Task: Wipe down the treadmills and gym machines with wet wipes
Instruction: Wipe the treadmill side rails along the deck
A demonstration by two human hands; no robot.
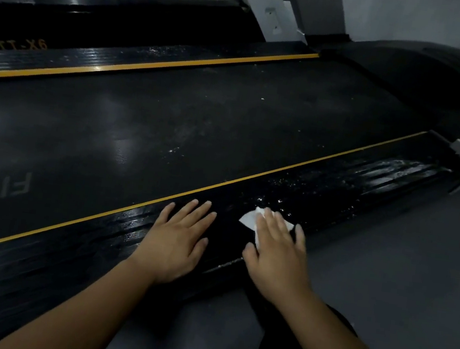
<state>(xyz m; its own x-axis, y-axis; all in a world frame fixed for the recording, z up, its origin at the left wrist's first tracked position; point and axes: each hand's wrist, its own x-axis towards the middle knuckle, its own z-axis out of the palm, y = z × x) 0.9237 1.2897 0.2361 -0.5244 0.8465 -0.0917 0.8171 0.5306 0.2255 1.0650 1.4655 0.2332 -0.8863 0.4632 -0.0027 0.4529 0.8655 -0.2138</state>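
Your right hand lies flat, fingers straight, pressing the wet wipe onto the treadmill's near side rail. Your left hand rests open on the same rail, just beside the wipe, holding nothing. Farther along the rail, toward the motor hood, the ribs look wet and speckled. The wipe is pinned, not gripped, so a quick stroke could bunch it or let it slip out. Your braced left palm may also slide on the damp ribs.
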